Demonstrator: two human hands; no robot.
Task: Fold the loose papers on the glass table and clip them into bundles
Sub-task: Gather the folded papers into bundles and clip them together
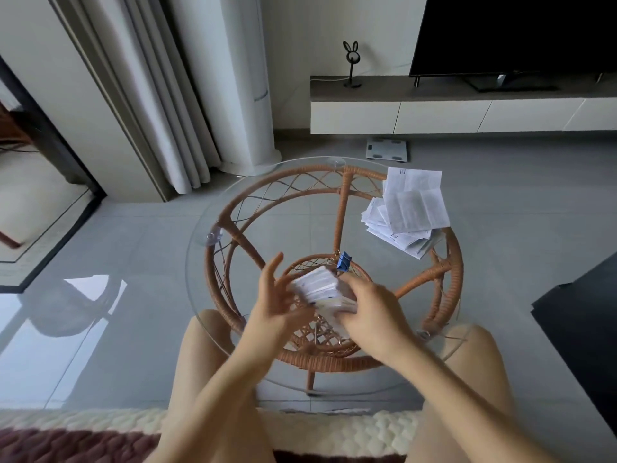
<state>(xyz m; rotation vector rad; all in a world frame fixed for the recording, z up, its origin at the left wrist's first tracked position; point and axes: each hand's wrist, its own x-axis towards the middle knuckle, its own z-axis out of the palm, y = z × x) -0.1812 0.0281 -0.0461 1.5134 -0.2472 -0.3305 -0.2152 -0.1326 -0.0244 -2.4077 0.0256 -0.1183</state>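
Leftmost, pale curtains (167,105) hang to the tiled floor beside a white column-shaped unit (250,78). A round glass desk (200,262) on a rattan frame (345,202) stands directly in front of the seated person's bare knees.

Left hand (277,295): open, thumb raised and fingers spread, fingertips at the left edge of a folded paper bundle (317,284). Motion blur prevents confirming firm contact.

The bundle is held just above the centre of the desk, tilted, between both hands. A blue binder clip (343,261) sits at the bundle's far corner; whether it is fastened to the bundle or lying on the glass cannot be determined.

Right hand (370,312): fingers curled over the bundle's near right end, gripping it.

A heap of loose printed papers (407,212) lies on the far right part of the desk, well apart from the hands, overhanging the rim. Beyond it, a bathroom scale (387,149) rests on the floor beneath a wall cabinet (434,115) carrying a rabbit-eared ornament (351,61) and a television (514,35).
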